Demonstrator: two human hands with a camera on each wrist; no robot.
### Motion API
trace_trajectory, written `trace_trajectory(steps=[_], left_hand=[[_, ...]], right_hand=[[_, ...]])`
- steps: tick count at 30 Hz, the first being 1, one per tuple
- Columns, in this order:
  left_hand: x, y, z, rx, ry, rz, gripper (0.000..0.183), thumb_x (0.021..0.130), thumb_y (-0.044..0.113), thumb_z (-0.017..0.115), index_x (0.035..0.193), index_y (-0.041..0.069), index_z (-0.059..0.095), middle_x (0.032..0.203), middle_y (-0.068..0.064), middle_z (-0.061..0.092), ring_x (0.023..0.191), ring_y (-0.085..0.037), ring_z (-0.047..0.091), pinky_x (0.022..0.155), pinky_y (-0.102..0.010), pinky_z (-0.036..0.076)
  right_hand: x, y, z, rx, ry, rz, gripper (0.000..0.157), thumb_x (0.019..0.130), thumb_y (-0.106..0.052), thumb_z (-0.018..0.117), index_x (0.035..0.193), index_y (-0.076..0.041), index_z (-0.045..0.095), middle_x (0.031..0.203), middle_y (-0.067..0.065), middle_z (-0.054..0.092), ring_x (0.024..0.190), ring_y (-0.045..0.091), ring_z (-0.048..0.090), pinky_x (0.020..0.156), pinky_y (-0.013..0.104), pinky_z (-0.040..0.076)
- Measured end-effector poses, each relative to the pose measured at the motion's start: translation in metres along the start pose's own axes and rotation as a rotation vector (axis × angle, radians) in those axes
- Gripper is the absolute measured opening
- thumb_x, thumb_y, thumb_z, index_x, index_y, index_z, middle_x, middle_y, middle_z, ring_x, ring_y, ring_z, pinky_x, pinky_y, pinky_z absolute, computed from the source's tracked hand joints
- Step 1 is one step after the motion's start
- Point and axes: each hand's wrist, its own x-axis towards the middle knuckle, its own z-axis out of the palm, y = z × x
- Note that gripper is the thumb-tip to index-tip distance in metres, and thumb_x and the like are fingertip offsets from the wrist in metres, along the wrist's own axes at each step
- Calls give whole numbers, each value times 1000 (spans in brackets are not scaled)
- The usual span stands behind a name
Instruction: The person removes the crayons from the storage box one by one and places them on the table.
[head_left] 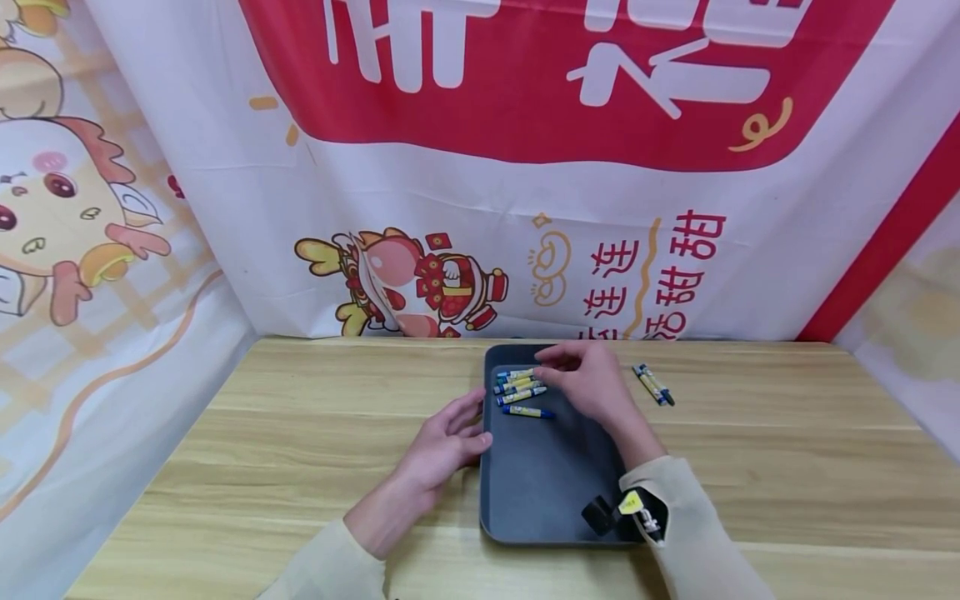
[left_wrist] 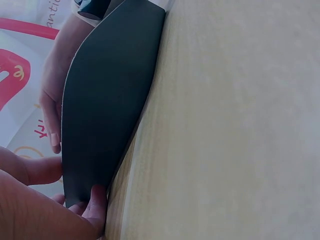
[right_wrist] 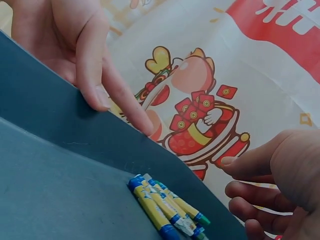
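A dark grey rectangular tray (head_left: 551, 471) lies on the table. Several crayons (head_left: 521, 396) in yellow wrappers, with mostly blue ends, lie grouped in its far left part. My left hand (head_left: 442, 446) touches the tray's left wall from outside, fingers extended, as the left wrist view also shows. Over the far end of the tray, just right of the crayons, is my right hand (head_left: 592, 383). Its fingers are loosely bent, and the right wrist view shows nothing between thumb and fingers.
Right of the tray, a few more crayons (head_left: 652, 385) lie together on the wooden table (head_left: 757, 467). A printed cloth (head_left: 480, 187) hangs behind the table's back edge. The camera (head_left: 600, 515) on my right wrist hangs over the tray's near right corner.
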Motion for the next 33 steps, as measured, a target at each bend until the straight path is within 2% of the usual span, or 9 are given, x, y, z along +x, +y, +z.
trace_trajectory(steps=[11,18,23,33], left_hand=[[-1,1,-1,3,7,-2,68,102,4,65,163,23,43,169,-13,43,151,-36,50,119,-52,48],[-2,1,-1,4,9,0,68,102,4,65,163,22,43,169,-14,43,150,-36,50,119,-52,49],[-1,0,-2,5,4,2,68,102,4,65,163,22,43,170,-14,42,150,-36,50,118,-52,49],[0,-1,-2,0,-7,11,69,101,3,65,163,21,43,169,-14,42,151,-37,49,118,-52,50]], right_hand=[[1,5,8,-16,-79,102,20,97,-21,78,117,-17,82,112,5,79,97,22,68,91,40,57],[1,7,11,-38,-116,94,19,96,-19,80,115,-18,82,112,5,78,97,21,68,92,41,58],[1,8,14,-69,-154,88,18,95,-19,81,113,-19,83,110,4,78,96,20,67,91,39,58],[2,10,20,-124,-203,132,16,92,-16,84,107,-19,84,105,3,77,92,19,64,82,33,54]])
